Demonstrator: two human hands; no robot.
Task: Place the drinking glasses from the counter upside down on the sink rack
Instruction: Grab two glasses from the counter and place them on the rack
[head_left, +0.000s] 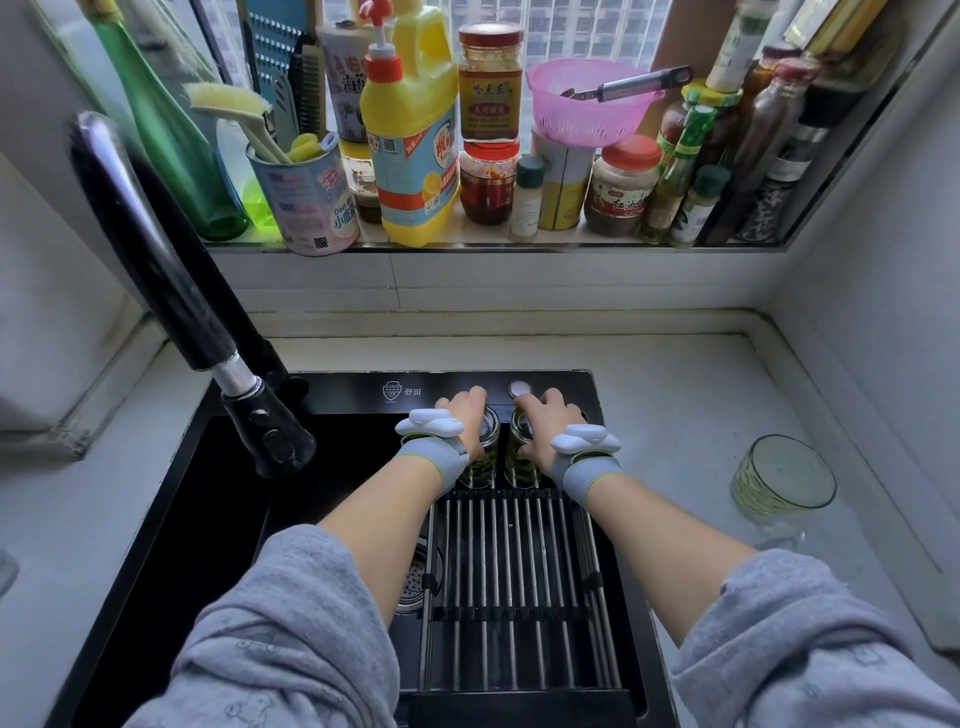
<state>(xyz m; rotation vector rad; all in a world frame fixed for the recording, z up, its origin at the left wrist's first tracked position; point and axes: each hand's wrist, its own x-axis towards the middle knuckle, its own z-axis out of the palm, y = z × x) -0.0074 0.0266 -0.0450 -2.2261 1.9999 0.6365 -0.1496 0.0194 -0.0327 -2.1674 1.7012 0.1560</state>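
Two green-tinted drinking glasses stand side by side at the far end of the metal sink rack (511, 582). My left hand (465, 415) is wrapped over the left glass (485, 457). My right hand (548, 418) is wrapped over the right glass (519, 460). The hands hide each glass's top, so I cannot tell which way up they stand. A third green-tinted glass (782, 480) stands upright, mouth up, on the counter to the right of the sink, apart from both hands.
The black sink (218, 519) lies under the rack, with a strainer (415, 577) at the rack's left edge. A black faucet (171, 291) leans over the sink's left side. Bottles, jars and a pink colander (592, 101) crowd the window sill behind.
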